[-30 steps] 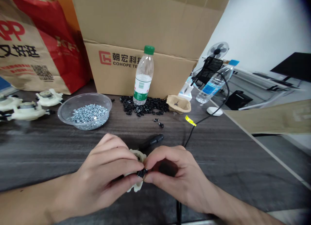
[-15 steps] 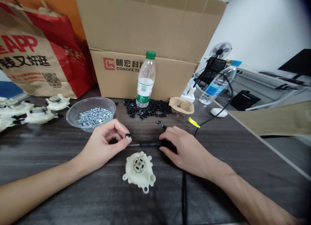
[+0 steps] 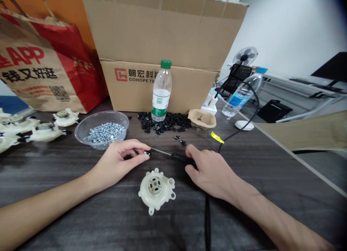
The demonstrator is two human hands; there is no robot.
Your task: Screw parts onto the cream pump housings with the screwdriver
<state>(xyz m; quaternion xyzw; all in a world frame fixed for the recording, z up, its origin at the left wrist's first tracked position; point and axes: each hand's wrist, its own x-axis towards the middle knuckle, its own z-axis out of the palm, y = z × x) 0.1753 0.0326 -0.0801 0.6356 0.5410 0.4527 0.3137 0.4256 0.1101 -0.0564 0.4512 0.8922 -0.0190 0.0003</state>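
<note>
Left hand (image 3: 116, 164): thumb and forefinger pinched together on a small black part (image 3: 147, 153), raised above the worktop (image 3: 108, 215). Right hand (image 3: 211, 168): fingers wrapped round the black handle of a screwdriver (image 3: 181, 158), its metal shaft pointing left toward the pinched part; tip lies close to the left fingertips, contact cannot be told. Cream housing (image 3: 164, 197) with a round motor (image 3: 154, 186) set in its middle lies on the worktop on the near side of the screwdriver, between the two forearms, untouched by either hand; its short round spout points to the far right. Clear bowl (image 3: 81, 132) of silver screws (image 3: 107, 132) stands just beyond the left hand. Two loose black pieces (image 3: 183, 143) lie a little beyond the screwdriver; farther back, a heap of black parts (image 3: 173, 121) surrounds the base of a green-capped bottle (image 3: 162, 92), with a tan tray (image 3: 204, 122) at its right end. Several similar cream units (image 3: 45, 132) grouped at far left, in front of a paper bag (image 3: 35, 63). Cardboard box (image 3: 184, 85) upright behind the heap. Black cable (image 3: 207, 222) bears a yellow tag (image 3: 217, 137), right of the loose pieces
</note>
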